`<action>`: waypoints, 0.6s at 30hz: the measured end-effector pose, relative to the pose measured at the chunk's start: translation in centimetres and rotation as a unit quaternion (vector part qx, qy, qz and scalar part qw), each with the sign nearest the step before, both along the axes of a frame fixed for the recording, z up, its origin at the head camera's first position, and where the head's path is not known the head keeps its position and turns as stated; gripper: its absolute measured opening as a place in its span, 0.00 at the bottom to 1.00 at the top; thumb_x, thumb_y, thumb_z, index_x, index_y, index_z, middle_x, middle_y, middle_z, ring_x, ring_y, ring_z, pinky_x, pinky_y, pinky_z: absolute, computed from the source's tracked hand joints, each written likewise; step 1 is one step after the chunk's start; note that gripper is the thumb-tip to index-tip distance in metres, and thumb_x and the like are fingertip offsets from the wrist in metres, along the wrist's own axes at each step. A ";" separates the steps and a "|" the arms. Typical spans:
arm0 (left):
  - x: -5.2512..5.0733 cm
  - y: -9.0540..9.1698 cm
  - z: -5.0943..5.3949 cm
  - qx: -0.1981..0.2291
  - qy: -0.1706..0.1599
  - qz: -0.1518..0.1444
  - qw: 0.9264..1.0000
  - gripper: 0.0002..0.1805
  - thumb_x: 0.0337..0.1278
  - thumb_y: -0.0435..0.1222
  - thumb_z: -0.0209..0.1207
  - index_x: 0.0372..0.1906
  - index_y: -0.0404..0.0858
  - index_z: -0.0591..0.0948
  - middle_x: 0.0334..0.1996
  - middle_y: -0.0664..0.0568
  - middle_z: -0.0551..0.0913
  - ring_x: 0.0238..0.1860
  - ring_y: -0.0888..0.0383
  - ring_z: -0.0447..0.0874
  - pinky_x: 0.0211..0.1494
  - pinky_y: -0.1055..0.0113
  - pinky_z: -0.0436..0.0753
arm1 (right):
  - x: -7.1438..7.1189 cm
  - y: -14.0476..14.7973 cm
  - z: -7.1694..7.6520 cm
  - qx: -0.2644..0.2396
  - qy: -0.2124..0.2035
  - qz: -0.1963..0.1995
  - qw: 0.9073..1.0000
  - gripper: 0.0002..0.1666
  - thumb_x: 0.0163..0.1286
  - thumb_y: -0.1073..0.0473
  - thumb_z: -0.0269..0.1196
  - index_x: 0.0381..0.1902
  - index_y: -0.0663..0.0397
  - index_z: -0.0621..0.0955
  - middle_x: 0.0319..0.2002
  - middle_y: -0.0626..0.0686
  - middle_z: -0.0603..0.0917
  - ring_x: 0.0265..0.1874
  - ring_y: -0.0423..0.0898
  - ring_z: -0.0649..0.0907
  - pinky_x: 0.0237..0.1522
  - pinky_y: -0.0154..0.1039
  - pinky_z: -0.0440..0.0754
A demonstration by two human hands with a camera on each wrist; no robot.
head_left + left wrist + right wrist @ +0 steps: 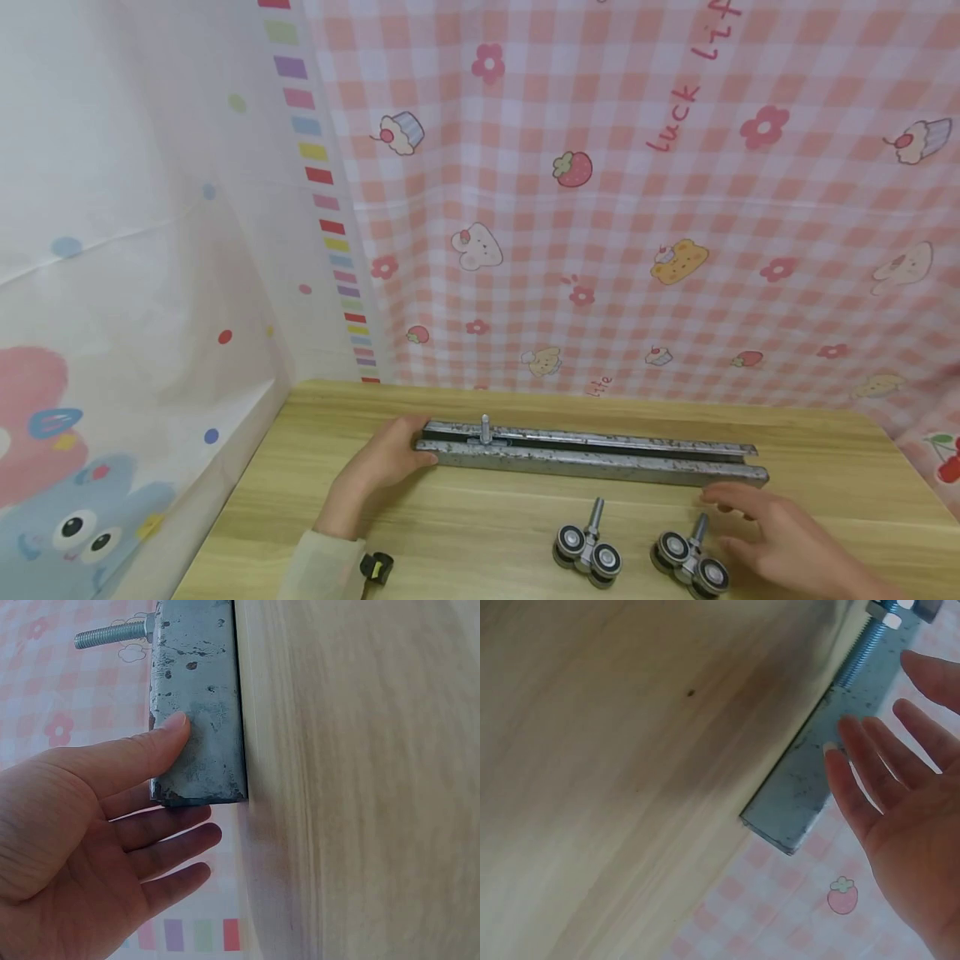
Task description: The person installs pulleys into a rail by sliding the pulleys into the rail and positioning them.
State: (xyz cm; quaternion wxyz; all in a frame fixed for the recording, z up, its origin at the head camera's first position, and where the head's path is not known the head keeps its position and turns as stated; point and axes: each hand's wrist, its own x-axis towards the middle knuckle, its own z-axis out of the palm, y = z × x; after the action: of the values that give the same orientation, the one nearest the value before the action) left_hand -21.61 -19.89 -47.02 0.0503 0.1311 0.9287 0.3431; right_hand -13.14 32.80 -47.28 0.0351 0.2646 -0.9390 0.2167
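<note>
A long scuffed metal channel rail (600, 464) lies across the wooden table, its slot facing up. My left hand (381, 462) holds its left end, thumb on the near side face, as the left wrist view shows. Near that end a threaded bolt (485, 428) stands upright out of the slot; what carries it inside is mostly hidden. Two twin-wheel rollers with threaded studs lie in front of the rail: a left roller (588, 553) and a right roller (690, 565). My right hand (787, 533), fingers apart and holding nothing, hovers beside the right roller, near the rail's right end.
The wooden table (465, 525) meets a pink checked cloth (525, 275) at the back. A white printed cloth (150, 292) hangs on the left. A black strap piece (377, 568) shows at my left sleeve (322, 567).
</note>
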 end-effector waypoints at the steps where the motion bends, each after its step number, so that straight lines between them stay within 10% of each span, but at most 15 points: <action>1: 0.0 0.0 0.0 0.000 0.000 0.000 1.000 0.30 0.58 0.31 0.73 0.66 0.30 0.79 0.59 0.39 0.84 0.62 0.41 0.82 0.69 0.44 0.78 | -0.1 -0.1 -0.1 0.008 -0.005 0.001 1.000 0.30 0.57 0.59 0.80 0.59 0.50 0.84 0.53 0.49 0.87 0.48 0.41 0.86 0.41 0.39 0.89; 18: 0.0 0.0 0.0 0.003 0.003 0.000 1.000 0.32 0.59 0.30 0.73 0.67 0.29 0.78 0.62 0.37 0.83 0.64 0.40 0.80 0.70 0.43 0.77 | -1.4 -0.6 -1.5 0.060 0.018 0.052 0.997 0.25 0.55 0.58 0.80 0.51 0.42 0.87 0.50 0.43 0.88 0.48 0.41 0.86 0.43 0.43 0.90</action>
State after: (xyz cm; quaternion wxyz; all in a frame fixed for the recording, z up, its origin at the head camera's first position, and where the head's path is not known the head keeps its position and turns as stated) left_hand -21.60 -19.92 -47.06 0.0472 0.1326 0.9277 0.3457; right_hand -14.50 32.16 -48.81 0.0249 0.3184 -0.9345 0.1570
